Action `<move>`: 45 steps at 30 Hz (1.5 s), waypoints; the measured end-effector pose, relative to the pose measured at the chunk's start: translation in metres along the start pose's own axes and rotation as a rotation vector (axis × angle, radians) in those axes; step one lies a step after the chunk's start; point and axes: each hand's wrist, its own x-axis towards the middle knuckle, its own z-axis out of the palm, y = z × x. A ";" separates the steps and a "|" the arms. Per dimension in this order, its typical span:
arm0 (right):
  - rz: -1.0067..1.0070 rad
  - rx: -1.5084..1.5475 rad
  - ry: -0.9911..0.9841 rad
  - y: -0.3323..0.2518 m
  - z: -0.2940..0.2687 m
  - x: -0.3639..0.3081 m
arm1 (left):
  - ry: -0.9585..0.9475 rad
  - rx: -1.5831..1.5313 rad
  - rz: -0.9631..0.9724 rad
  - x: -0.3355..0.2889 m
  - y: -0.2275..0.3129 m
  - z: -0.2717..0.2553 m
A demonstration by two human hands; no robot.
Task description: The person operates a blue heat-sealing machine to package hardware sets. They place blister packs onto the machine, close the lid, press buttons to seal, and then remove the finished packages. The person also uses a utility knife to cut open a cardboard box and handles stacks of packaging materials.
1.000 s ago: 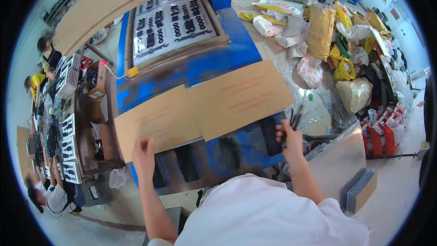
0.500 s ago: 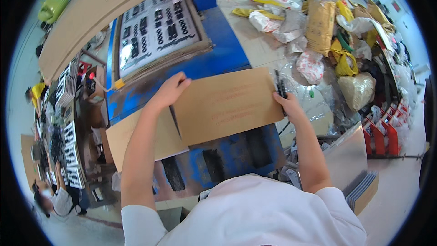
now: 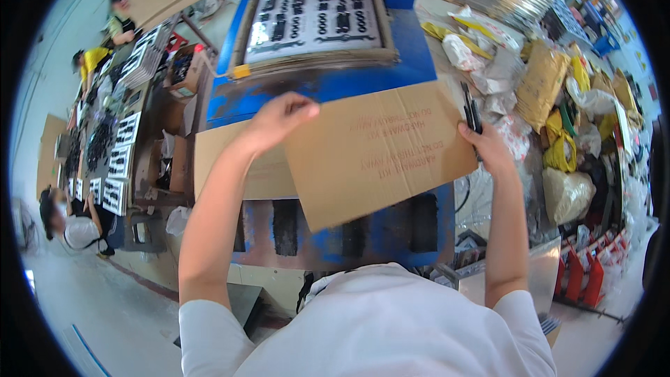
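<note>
Blue worktop (image 3: 413,63) — left hand (image 3: 281,120), right hand (image 3: 490,148) gripping brown cardboard (image 3: 377,157)

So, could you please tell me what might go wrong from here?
The right hand has both the large cardboard sheet and a slim dark tool, so either might slip. The tool's long end sticks up past that hand, close to the sheet's edge, and could scrape it. In view the sheet also overlaps the other cardboard sheet, so it might drag that one along if they touch.

Cardboard sheet (image 3: 380,159) brown, red-printed; worktop (image 3: 321,243) blue, black-patched.
</note>
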 end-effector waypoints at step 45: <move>0.277 0.439 0.095 -0.092 0.302 -0.022 | 0.274 -0.650 -0.269 -0.063 -0.209 -0.167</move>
